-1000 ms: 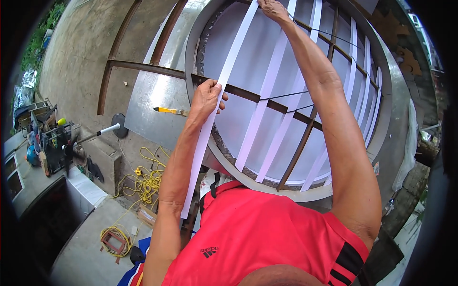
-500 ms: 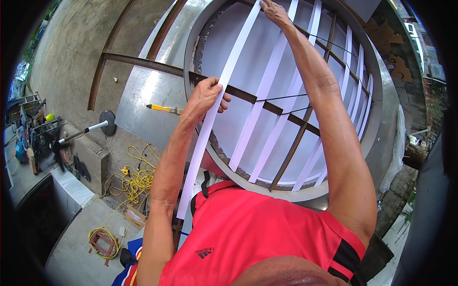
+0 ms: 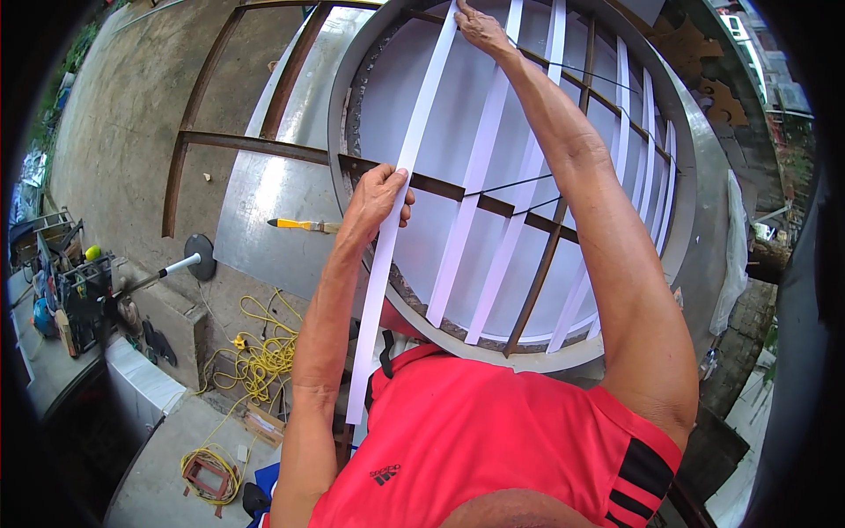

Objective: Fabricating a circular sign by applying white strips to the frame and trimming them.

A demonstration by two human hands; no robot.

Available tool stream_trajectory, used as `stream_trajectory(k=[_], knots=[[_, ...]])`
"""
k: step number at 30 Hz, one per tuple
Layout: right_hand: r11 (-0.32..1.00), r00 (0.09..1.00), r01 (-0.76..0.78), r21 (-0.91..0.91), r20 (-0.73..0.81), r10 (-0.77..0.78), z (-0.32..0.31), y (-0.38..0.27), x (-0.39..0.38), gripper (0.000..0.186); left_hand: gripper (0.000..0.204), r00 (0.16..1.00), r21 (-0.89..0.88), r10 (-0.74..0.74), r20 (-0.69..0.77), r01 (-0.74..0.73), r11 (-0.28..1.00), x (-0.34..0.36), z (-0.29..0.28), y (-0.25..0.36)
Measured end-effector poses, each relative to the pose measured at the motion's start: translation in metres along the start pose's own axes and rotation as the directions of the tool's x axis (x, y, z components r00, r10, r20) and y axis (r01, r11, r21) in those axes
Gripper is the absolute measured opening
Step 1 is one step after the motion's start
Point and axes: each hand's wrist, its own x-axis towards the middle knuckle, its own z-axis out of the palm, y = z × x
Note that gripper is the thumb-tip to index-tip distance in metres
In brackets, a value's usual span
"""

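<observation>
Cannot tell grip of cropped right hand (image 3: 482,30); clasps white strip (image 3: 380,273) in left hand (image 3: 377,199), over metal ring (image 3: 563,359) holding more.

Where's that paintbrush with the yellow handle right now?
In the head view, the yellow-handled paintbrush is left of centre, lying on the shiny metal sheet just left of the person's left hand.

Right hand (image 3: 482,30) lower in view, more rusty frame (image 3: 297,75) showing
</observation>
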Motion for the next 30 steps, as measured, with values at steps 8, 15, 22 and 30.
stream_trajectory(k=[8, 15, 22, 30], knots=[[0.608, 0.758, 0.512, -0.607, -0.014, -0.652, 0.044, 0.065, 0.037, 0.034, 0.030, 0.999, -0.017, 0.045, -0.011, -0.045, 0.999, 0.002, 0.001, -0.005], [0.688, 0.777, 0.562, -0.459, 0.009, -0.629, 0.027, 0.056, 0.038, 0.037, 0.032, 0.998, -0.020, 0.059, -0.020, -0.060, 0.998, 0.004, 0.002, -0.007], [0.390, 0.973, -0.067, 0.919, -0.027, 0.231, -0.083, 0.057, 0.042, 0.049, 0.031, 0.998, -0.062, 0.056, -0.023, -0.058, 0.996, 0.006, 0.002, -0.008], [-0.042, 0.914, -0.184, 0.982, 0.186, 0.361, -0.126, 0.130, -0.007, 0.062, 0.035, 0.991, -0.003, 0.091, -0.098, -0.092, 0.996, 0.004, 0.005, -0.010]])
